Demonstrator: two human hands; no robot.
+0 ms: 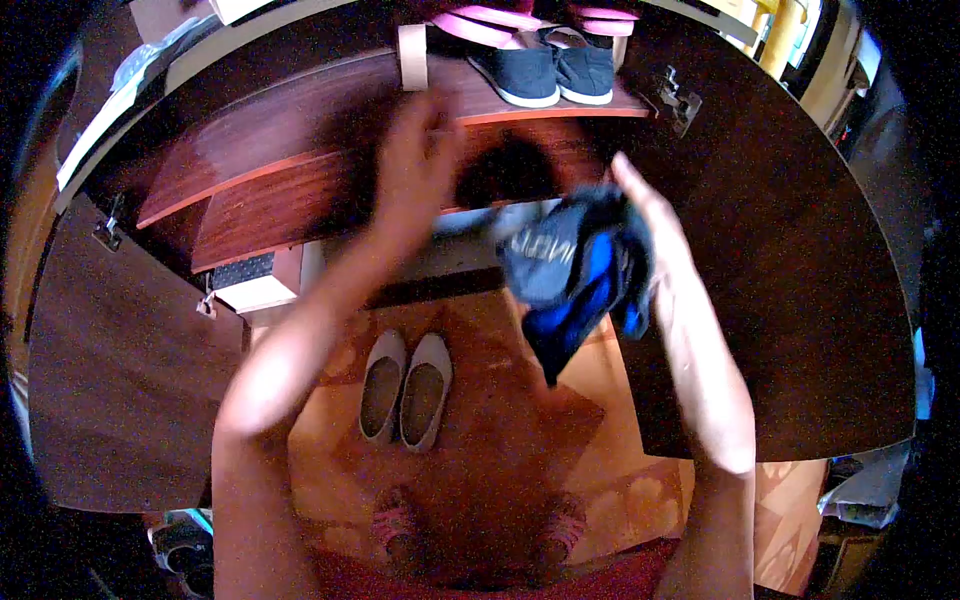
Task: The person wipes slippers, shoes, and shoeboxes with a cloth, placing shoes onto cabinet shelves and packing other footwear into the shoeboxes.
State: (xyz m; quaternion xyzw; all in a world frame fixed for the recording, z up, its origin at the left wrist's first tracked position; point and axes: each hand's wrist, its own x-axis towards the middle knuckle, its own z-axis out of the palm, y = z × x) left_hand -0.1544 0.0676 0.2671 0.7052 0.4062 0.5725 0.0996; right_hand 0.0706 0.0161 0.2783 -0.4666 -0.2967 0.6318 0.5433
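My right hand (645, 215) holds a dark blue and black cloth-like item (575, 265) with pale lettering, in front of the cabinet at right of centre. The item hangs down in folds. My left hand (418, 145) is raised at the front of the upper shelf (290, 125), blurred by motion, and what its fingers do cannot be made out. Just right of it on that shelf stands a pair of dark shoes (545, 75) with white soles, with pink striped footwear (490, 25) behind them.
Two dark cabinet doors (130, 370) (790, 270) stand open on either side. Beige flat shoes (405, 395) lie on the tiled floor below. A white box (262, 285) sits under the lower shelf at left. My feet in striped sandals are at the bottom.
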